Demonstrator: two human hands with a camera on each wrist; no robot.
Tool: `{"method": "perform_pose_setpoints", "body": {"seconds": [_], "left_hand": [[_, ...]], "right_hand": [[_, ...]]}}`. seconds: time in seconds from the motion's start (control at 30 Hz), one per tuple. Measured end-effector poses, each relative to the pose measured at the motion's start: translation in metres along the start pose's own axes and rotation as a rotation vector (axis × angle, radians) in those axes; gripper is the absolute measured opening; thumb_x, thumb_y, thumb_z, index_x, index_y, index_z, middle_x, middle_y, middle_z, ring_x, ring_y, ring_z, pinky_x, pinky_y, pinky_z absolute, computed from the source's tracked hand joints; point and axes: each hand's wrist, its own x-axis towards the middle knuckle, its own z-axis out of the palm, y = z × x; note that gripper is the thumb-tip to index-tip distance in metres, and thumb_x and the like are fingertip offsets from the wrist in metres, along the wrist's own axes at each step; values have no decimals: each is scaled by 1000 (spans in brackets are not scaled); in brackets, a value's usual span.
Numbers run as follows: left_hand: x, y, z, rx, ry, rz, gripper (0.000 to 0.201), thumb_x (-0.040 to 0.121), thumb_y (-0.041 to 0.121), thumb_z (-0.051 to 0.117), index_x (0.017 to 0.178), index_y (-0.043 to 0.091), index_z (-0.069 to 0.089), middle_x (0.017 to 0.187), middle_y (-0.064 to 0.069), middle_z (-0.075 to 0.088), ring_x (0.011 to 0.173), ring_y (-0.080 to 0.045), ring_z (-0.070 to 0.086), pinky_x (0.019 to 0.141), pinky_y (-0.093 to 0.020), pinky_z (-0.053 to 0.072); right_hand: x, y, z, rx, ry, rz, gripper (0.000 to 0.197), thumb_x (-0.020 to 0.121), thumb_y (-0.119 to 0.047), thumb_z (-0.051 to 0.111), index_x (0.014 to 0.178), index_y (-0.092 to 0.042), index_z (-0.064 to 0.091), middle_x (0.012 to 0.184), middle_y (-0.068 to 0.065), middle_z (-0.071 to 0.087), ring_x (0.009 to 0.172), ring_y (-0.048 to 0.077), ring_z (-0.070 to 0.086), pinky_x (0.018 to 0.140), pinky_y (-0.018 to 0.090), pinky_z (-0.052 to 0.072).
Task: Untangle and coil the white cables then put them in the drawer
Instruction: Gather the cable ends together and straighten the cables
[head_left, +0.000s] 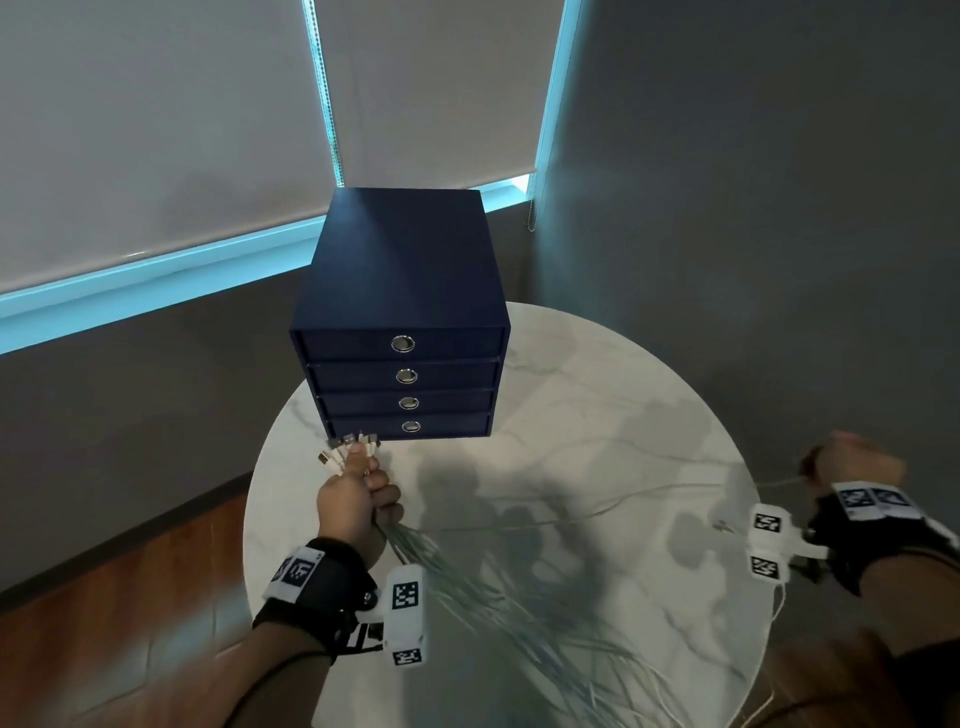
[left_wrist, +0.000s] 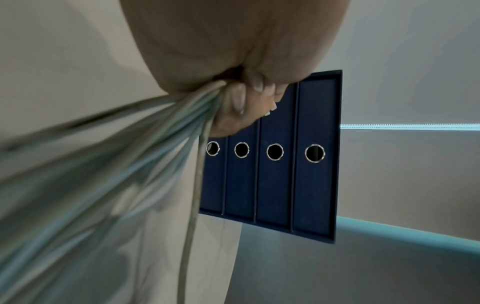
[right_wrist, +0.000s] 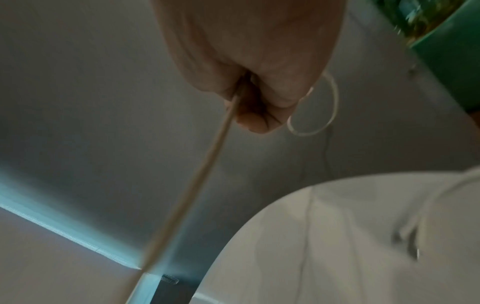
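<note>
Only head view shows cable plugs (head_left: 347, 448) above L hand (head_left: 352, 501)

1 blue drawer unit (head_left: 402, 270) with 4 drawers, 4 ring pulls; 1 round counter (head_left: 597, 374); 2 hands; white cables (head_left: 467, 587), number blurred, uncountable.

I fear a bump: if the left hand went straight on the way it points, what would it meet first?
Probably the drawer unit: the left hand, gripping the cable bundle, points its plug ends at the lowest drawer front; depth unclear.
</note>
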Motion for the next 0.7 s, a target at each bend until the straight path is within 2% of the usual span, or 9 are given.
{"method": "perform_pose_setpoints", "body": {"seconds": [0.13,0.23,0.3,0.33,0.4,0.47,0.53,0.63,0.7], "left_hand": [[5,-2,-4,-75,39,7,40,104,43,41,72,20,42,46,11,33,33,-4,26,35,-13,21],[4,-3,6,-91,12,18,40,104,44,41,72,20,42,46,11,34,33,-4,27,34,-14,24],[1,-4,19,-74,-41,16,39,103,45,43,73,20,44,48,10,34,35,-5,28,35,-17,26],[-1,-5,27,-60,-71,13,39,103,45,43,74,20,44,49,10,33,36,-6,28,35,-19,27],[-6,-6,44,-17,-128,13,39,103,45,45,73,20,45,51,8,32,38,-7,28,38,-21,29],[-13,-7,61,43,-208,19,38,102,42,48,72,19,47,54,7,31,42,-9,28,42,-23,31],[-20,-9,76,125,-315,22,35,102,38,49,73,19,48,57,5,32,46,-10,29,47,-25,34],[-33,-13,90,215,-423,33,31,103,33,49,76,17,47,61,3,32,52,-13,31,51,-29,37],[-37,-13,97,193,-427,56,31,103,32,49,76,17,45,60,3,32,52,-12,31,51,-28,38]], "right_hand": [[0,34,-20,-520,95,4,36,55,-47,84,82,-30,67,89,-4,65,83,19,65,76,29,57],[-18,54,-32,-797,-59,-174,68,91,-45,55,150,-19,33,155,8,33,139,24,38,112,30,34],[-33,65,-22,-769,-218,-153,75,98,-44,44,156,-21,2,164,5,6,149,25,17,118,32,22],[-35,71,-11,-627,-252,-54,82,97,-49,47,156,-13,2,163,11,11,148,29,21,114,37,29],[-52,58,12,-509,-387,51,80,90,-52,59,137,11,43,128,32,56,117,41,59,75,38,52],[-79,32,37,-404,-558,-57,44,84,-50,69,89,-6,73,73,23,65,62,31,67,46,24,41],[-124,-4,63,-326,-790,-283,28,77,-46,77,92,-23,72,84,5,68,71,16,65,56,22,46],[-189,-36,101,-282,-1061,-614,57,64,-54,83,113,-36,60,118,-16,61,110,-2,56,90,15,44],[-223,-38,130,-314,-1083,-714,53,68,-45,80,111,-29,54,107,-10,62,95,6,62,80,22,50]]}}
